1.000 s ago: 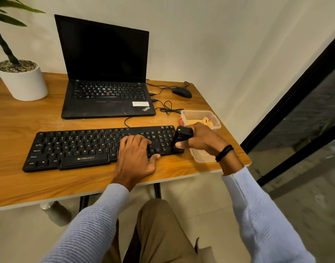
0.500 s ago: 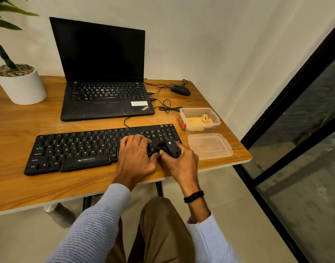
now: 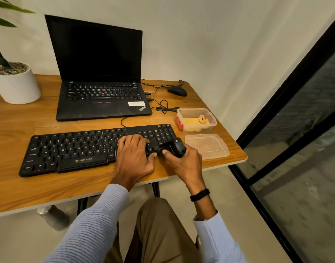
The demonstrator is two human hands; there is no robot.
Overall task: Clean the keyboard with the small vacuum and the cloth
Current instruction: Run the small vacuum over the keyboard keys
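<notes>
A black keyboard lies across the front of the wooden desk. My left hand rests flat on its right part, fingers spread over the keys. My right hand grips the small black vacuum at the keyboard's right front corner, its nozzle down against the keys near my left thumb. A yellow cloth sits bunched in an open clear plastic box to the right of the keyboard.
The box's clear lid lies by the desk's right front corner. Behind the keyboard stand an open black laptop, a wired mouse with looped cables, and a white plant pot at the far left. A glass partition is on the right.
My right hand has brought the vacuum from beside the plastic box down to the keyboard's right front corner, close to my left thumb. My left hand stays on the keys.
</notes>
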